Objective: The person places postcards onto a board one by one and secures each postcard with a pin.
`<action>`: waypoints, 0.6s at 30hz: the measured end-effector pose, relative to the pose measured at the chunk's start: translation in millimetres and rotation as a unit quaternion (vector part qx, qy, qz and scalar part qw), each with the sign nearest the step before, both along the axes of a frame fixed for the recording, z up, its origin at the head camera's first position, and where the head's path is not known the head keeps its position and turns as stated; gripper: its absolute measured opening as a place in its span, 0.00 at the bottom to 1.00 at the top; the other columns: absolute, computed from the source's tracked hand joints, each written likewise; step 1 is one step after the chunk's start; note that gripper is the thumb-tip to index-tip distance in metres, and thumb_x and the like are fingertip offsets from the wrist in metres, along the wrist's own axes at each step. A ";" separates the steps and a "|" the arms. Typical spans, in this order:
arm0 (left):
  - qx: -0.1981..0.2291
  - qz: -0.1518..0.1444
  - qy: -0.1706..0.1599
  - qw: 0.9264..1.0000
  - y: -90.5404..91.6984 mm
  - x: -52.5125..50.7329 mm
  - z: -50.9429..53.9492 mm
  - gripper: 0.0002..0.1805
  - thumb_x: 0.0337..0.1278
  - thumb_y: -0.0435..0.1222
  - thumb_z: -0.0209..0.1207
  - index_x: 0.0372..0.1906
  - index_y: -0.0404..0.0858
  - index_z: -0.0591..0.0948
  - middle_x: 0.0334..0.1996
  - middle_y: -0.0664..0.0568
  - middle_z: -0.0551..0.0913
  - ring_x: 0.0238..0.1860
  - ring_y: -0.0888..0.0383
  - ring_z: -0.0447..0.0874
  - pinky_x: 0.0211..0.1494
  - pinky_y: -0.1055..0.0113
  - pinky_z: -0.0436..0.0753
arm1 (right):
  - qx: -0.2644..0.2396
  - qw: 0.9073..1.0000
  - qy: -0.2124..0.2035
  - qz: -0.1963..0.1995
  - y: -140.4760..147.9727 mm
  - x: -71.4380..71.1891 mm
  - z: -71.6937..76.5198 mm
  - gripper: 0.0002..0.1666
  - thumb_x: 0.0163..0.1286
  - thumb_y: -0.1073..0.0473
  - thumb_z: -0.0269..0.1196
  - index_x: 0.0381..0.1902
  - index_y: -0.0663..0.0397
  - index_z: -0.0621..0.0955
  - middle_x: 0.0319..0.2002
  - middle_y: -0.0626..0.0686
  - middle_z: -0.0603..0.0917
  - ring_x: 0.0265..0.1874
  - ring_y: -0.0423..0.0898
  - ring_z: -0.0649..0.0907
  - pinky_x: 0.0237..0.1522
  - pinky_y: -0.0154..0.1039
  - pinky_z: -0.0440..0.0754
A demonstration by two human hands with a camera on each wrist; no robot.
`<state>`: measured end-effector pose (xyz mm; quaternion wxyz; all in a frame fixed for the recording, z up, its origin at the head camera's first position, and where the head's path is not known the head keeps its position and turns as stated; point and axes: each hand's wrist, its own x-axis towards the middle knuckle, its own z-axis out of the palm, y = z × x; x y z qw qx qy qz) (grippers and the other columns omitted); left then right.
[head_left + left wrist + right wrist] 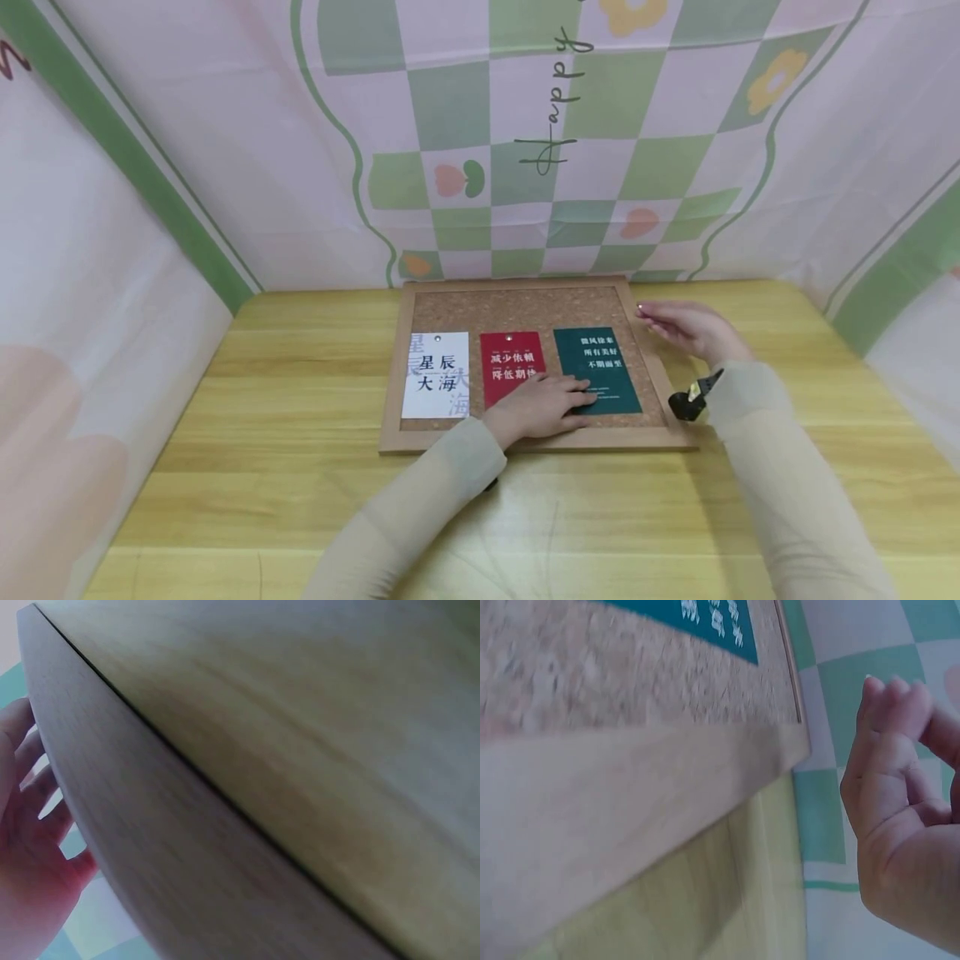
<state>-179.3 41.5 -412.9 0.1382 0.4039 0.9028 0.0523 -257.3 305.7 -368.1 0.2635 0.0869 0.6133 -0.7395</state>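
Note:
A cork board point(517, 308) in a wooden frame lies on the table, bearing a white card point(437, 392), a red card point(498, 350) and a dark green card point(600, 367), all with Chinese characters. My left hand point(543, 406) lies across the board's lower part, covering some of the red card, fingers extended onto the green card's lower left. Right of the frame, my right hand point(693, 327) is raised, thumb and fingertips together. A tiny pale thing shows at those fingertips in the head view, too small to identify. In the right wrist view the right hand point(900, 795) is apart from the frame.
The wood-grain table point(300, 475) extends around the board. A checkered cloth backdrop point(525, 200) rises just behind it, and cloth sides point(97, 275) stand at left and right. A black strap device point(688, 402) sits on the right wrist.

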 end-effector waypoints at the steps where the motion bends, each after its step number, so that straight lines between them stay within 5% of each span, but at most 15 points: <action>1: 0.000 -0.001 0.000 1.000 -0.1 -0.2 -0.2 0.28 0.70 0.56 0.43 0.71 0.56 0.64 0.73 0.61 0.60 0.75 0.61 0.56 0.77 0.56 0.60 | 0.008 1.000 0.004 0.002 -2.0 -0.3 0.8 0.20 0.73 0.64 0.52 0.28 0.46 0.87 0.27 0.45 0.87 0.22 0.31 0.82 0.27 0.20 0.80; 18: 0.001 -0.005 0.004 1.000 0.3 -1.7 0.8 0.26 0.71 0.53 0.44 0.70 0.56 0.65 0.73 0.61 0.61 0.75 0.61 0.57 0.76 0.57 0.61 | 0.019 1.000 -0.002 0.006 -31.3 -3.2 5.6 0.23 0.75 0.61 0.49 0.25 0.45 0.86 0.27 0.43 0.87 0.23 0.30 0.82 0.27 0.19 0.80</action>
